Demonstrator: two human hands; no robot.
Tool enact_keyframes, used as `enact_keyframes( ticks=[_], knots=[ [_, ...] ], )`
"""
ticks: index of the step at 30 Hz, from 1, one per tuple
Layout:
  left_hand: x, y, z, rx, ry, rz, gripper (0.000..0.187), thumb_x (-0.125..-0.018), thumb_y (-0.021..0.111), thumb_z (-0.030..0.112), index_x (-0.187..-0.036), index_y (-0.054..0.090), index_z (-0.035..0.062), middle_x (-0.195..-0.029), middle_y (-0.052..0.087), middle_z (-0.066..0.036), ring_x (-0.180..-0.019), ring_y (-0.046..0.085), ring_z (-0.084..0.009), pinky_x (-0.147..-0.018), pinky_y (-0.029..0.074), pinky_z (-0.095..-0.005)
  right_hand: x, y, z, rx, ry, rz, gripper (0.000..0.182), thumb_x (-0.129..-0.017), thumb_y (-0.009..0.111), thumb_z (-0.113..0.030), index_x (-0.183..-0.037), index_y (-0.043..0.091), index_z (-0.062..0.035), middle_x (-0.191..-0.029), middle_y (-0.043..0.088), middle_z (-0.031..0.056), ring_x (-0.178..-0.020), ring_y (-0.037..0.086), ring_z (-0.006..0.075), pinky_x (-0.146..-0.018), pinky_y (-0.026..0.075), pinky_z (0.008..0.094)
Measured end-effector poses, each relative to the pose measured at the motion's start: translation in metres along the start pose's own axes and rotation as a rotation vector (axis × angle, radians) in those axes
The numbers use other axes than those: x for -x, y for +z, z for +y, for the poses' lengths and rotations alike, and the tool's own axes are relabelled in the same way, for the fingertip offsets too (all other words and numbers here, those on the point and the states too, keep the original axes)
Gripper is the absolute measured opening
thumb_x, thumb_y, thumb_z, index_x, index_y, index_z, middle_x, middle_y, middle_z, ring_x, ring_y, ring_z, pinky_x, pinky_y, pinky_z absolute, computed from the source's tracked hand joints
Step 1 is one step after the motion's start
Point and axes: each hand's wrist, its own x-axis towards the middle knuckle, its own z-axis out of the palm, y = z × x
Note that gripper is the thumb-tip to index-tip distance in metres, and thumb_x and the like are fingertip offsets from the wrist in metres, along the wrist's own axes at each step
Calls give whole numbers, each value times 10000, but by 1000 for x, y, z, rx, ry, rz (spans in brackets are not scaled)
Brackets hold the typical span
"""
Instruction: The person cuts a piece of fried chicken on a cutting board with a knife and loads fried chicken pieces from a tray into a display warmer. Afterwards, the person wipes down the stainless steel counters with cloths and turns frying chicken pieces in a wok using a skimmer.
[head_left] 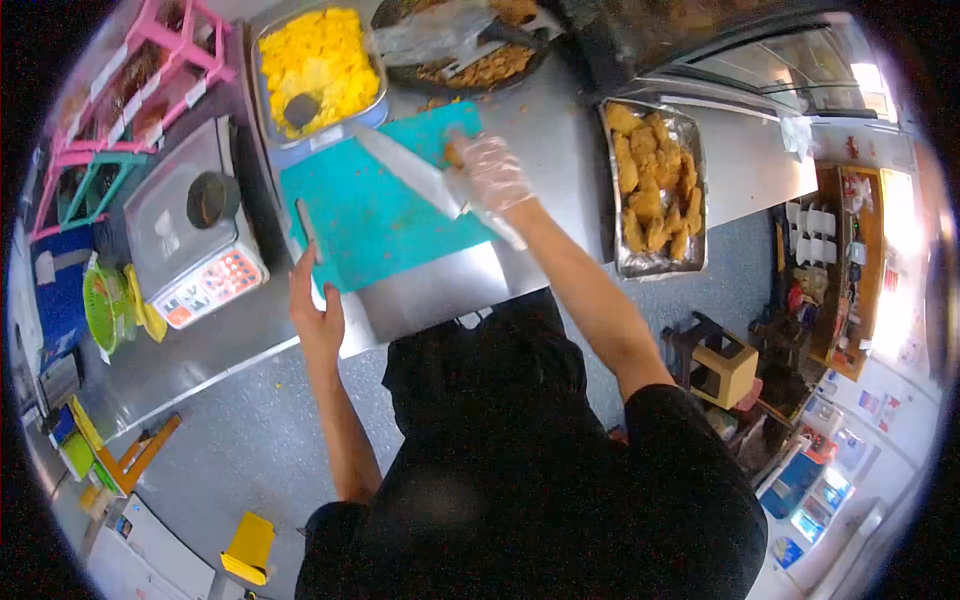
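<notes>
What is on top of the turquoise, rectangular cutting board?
Across the crumb-specked board lies a long, broad-bladed grey knife; a small brown piece is by the clear-gloved right hand. A thin strip near the left hand is unclear. Whatever is under knife and hand is hidden.

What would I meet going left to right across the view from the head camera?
Green basket → scale → left hand → gloved right hand → foil-lined tray of golden-brown food pieces.
</notes>
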Motion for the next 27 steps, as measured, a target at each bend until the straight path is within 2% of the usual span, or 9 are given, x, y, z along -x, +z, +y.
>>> enact_keyframes(
  ticks=[4,7,10,12,13,15,20,26,27],
  knots=[
    [6,28,46,-97,-17,20,506,-812,513,-26,-1317,499,7,-1316,535,-199,-1239,489,-357,-1083,312,-439,5,-12,23,-152,-167,125,502,-835,594,-306,-1269,494,-75,-1029,610,226,-992,577,414,-872,464,494],
    [22,63,84,-107,-94,65,492,-814,521,-23,-1306,502,-16,-1312,534,-201,-1234,491,-350,-1066,338,-411,45,-109,72,-175,-379,567,472,-855,602,-244,-1258,497,-21,-1121,571,269,-1060,571,406,-916,467,473],
    [46,114,128,-139,-156,115,475,-819,521,-22,-1294,506,-29,-1288,544,-200,-1212,501,-347,-1056,348,-408,71,-230,155,-467,-65,932,421,-810,667,-169,-1181,553,-8,-1074,583,212,-1016,571,389,-904,467,470],
    [60,154,160,-109,-156,110,479,-819,523,-22,-1298,501,-25,-1273,550,-198,-1204,505,-347,-1049,354,-407,74,-291,191,-365,112,1044,428,-794,701,-182,-1158,564,-4,-980,587,168,-903,579,352,-840,489,442],
    [60,177,176,-93,-135,108,483,-817,525,-23,-1300,498,-22,-1267,553,-199,-1200,507,-346,-1043,358,-406,63,-295,207,-354,-113,1169,408,-785,712,-203,-1124,574,-21,-949,582,176,-834,590,347,-758,509,443],
    [55,214,223,-72,-89,48,483,-811,530,-20,-1293,500,-18,-1242,564,-201,-1173,523,-351,-1023,374,-410,42,-301,227,-332,-210,1196,335,-771,718,-204,-1037,589,-45,-893,580,172,-779,600,352,-692,517,455],
    [48,249,293,-95,-46,10,491,-788,525,-39,-1278,512,-18,-1231,562,-200,-1134,534,-355,-1003,385,-414,43,-329,241,-350,-120,812,235,-819,676,-292,-924,625,-89,-878,606,158,-847,615,315,-719,505,441],
    [102,227,278,-173,-167,143,487,-789,531,-37,-1276,512,-37,-1281,548,-193,-1193,514,-332,-1044,357,-409,43,-325,327,-347,-35,1091,359,-837,694,-366,-974,624,-41,-867,639,116,-794,632,243,-721,519,376],
    [117,222,269,-186,-194,167,488,-790,533,-37,-1277,511,-38,-1286,547,-192,-1200,512,-333,-1049,353,-411,59,-341,334,-305,104,1031,307,-851,668,-348,-922,632,-51,-925,622,142,-832,621,311,-724,516,411]
  ],
)
